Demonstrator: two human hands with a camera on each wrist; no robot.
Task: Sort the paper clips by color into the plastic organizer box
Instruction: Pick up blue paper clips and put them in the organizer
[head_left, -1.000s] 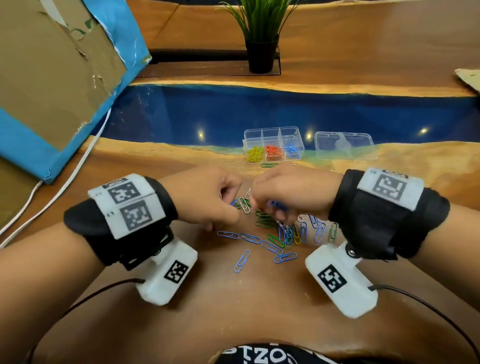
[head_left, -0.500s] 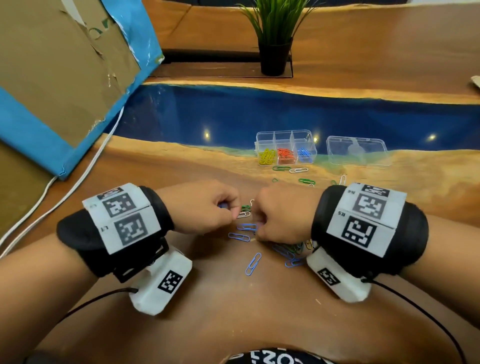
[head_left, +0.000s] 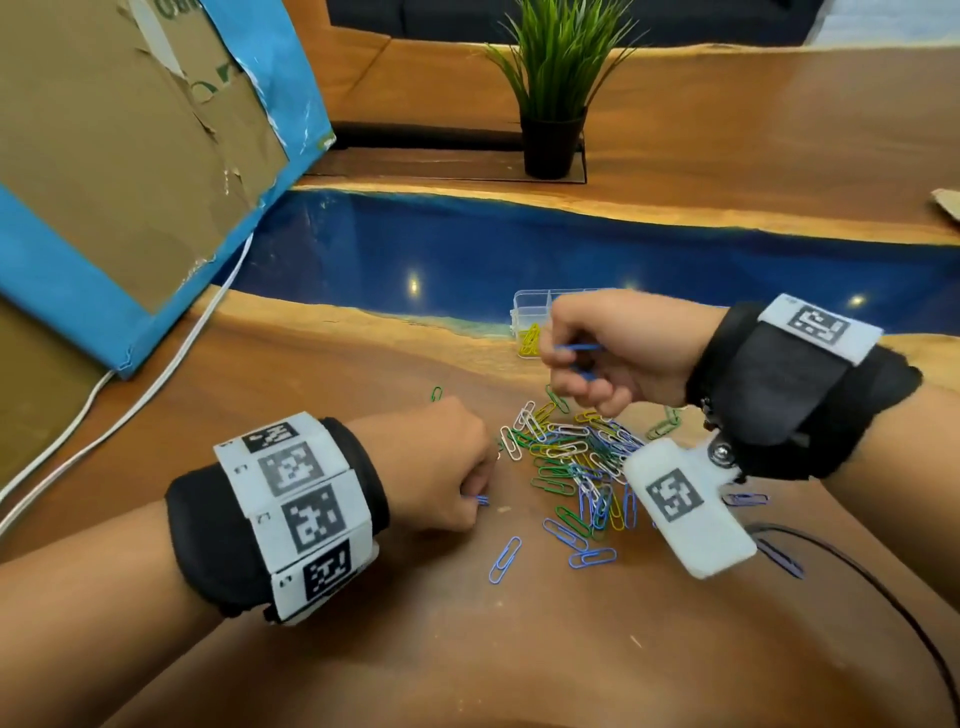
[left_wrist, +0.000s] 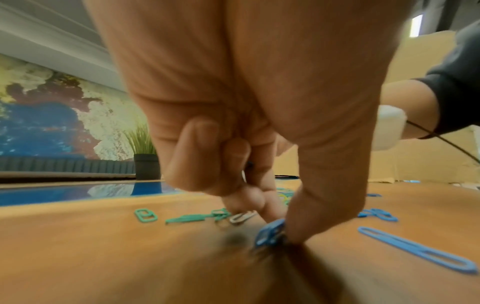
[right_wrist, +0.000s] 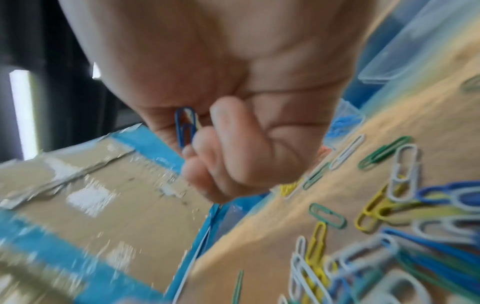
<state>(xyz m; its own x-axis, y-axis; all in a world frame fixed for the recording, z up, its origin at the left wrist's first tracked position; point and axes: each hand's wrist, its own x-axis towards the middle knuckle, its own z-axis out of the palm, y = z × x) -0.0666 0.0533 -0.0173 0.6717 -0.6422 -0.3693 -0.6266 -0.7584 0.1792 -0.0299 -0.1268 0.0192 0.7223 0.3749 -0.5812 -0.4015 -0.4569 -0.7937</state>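
A heap of mixed paper clips (head_left: 576, 457) in blue, green, yellow and white lies on the wooden table. My left hand (head_left: 441, 467) sits low at the heap's left edge and pinches a blue clip (left_wrist: 270, 232) between thumb and finger against the table. My right hand (head_left: 608, 348) is raised over the far side of the heap, fingers curled round blue clips (right_wrist: 185, 125). It hovers in front of the clear organizer box (head_left: 527, 319), hiding most of it; the yellow clips (head_left: 530, 340) in its left compartment show.
A torn cardboard box with blue edging (head_left: 130, 171) stands at the left, with a white cable (head_left: 156, 389) running beside it. A potted plant (head_left: 553, 93) stands at the back. The clear lid (right_wrist: 420, 45) lies beyond the box. Loose blue clips (head_left: 505, 560) lie near me.
My right hand has lifted off the heap and moved away toward the organizer box with blue clips. My left hand stays low at the heap. The head view has swung left.
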